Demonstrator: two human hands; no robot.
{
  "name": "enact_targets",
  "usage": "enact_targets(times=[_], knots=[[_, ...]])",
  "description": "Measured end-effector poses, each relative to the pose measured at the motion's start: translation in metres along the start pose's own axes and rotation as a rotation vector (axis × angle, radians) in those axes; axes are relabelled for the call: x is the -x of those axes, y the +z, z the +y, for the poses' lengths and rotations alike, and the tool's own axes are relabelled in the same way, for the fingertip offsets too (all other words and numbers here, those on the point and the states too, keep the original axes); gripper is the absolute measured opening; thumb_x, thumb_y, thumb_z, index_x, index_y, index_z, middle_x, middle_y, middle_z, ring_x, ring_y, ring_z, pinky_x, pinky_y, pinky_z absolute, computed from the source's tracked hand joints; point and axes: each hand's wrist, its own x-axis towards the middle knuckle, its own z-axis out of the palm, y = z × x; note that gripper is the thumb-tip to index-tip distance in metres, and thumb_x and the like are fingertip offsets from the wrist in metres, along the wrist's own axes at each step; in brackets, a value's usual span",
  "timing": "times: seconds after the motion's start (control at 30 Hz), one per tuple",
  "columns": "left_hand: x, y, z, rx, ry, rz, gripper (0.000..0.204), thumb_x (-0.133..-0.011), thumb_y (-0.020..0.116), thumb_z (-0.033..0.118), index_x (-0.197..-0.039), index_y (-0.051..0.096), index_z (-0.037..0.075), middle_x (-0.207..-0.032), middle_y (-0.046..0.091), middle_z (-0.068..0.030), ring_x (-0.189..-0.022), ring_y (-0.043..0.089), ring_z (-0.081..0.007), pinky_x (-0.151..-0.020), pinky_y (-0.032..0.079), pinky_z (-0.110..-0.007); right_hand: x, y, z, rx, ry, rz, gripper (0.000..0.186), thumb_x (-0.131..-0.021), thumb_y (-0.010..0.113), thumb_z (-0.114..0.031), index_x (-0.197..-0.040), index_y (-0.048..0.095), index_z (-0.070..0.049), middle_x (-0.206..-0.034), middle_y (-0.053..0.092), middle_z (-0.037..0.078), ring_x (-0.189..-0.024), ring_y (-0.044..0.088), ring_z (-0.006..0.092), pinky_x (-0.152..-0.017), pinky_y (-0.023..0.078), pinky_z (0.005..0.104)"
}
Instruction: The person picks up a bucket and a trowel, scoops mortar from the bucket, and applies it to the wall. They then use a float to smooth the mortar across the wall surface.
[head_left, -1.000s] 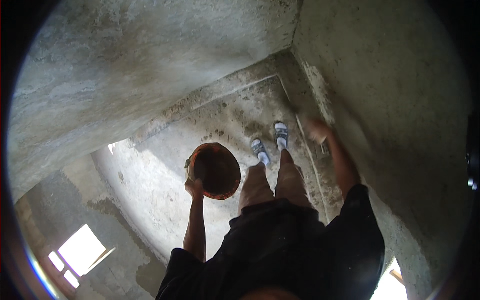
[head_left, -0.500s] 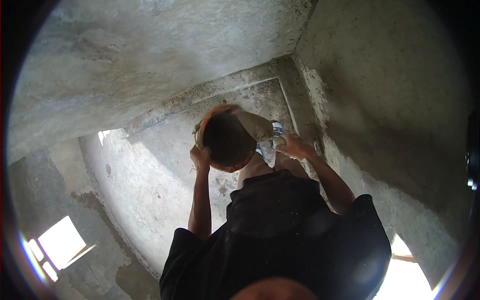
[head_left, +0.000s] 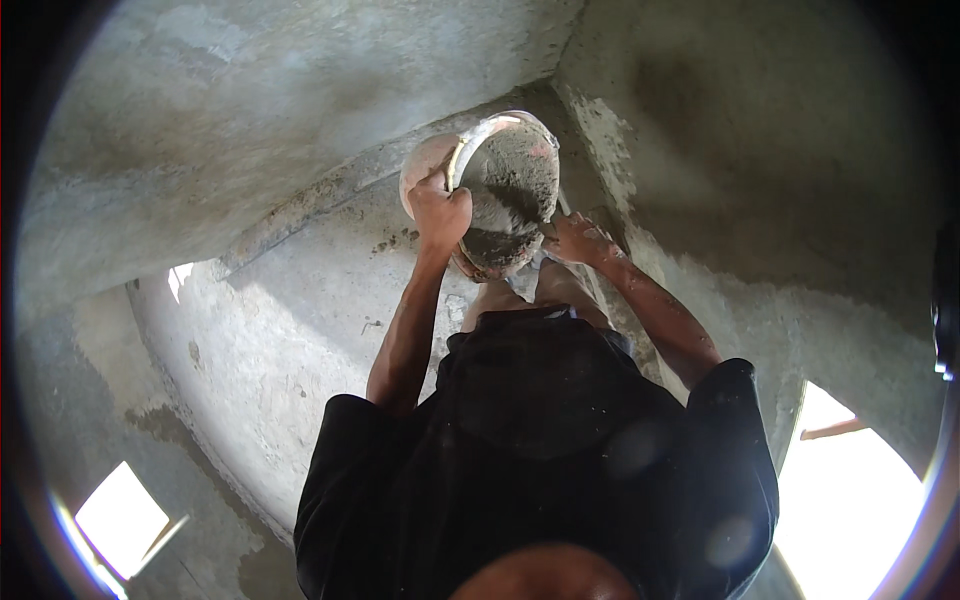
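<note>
My left hand (head_left: 438, 207) grips the near-left rim of a crusted, pinkish bucket (head_left: 425, 163), which is held out tilted above my legs, its mouth showing. Inside is grey, mortar-like material (head_left: 510, 165), with a paler lump or tool blade low in it that I cannot make out clearly. My right hand (head_left: 574, 238) is closed at the bucket's right edge, around what may be a tool handle, largely hidden.
Rough concrete walls (head_left: 720, 150) meet at a corner above a stained concrete floor (head_left: 280, 330) with a raised edging (head_left: 265, 245). Bright openings show at lower left (head_left: 120, 515) and lower right (head_left: 845, 510).
My right hand has swung in from the wall side to the bucket, with a flat beige object midway. The bucket has moved rightward and away from me, and its grey contents now show.
</note>
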Motion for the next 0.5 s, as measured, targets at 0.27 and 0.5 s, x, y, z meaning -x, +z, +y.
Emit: enact_targets(times=[0.27,0.5], knots=[[0.021,0.005,-0.005,0.093,-0.060,-0.140,0.032,-0.058,0.047,0.003,-0.086,0.060,-0.002,-0.064,0.057,-0.0198,-0.056,0.057,-0.0255,-0.056,0.044,-0.032,0.058,0.023,-0.002,-0.652,0.071,0.072,0.050,-0.072,0.060,-0.038,-0.111,0.052,-0.007,-0.106,0.051,0.018,-0.095,0.052,0.0322,-0.081,0.043,0.0360],[0.061,0.031,-0.013,0.147,-0.241,-0.036,0.026,-0.059,0.047,0.003,-0.081,0.060,-0.002,-0.055,0.054,-0.0081,-0.050,0.051,-0.0131,-0.048,0.042,-0.030,0.092,0.052,0.003,-0.640,0.201,0.248,0.054,-0.069,0.064,-0.040,-0.112,0.050,-0.009,-0.095,0.057,0.020,-0.094,0.054,0.0321,-0.081,0.043,0.0396]])
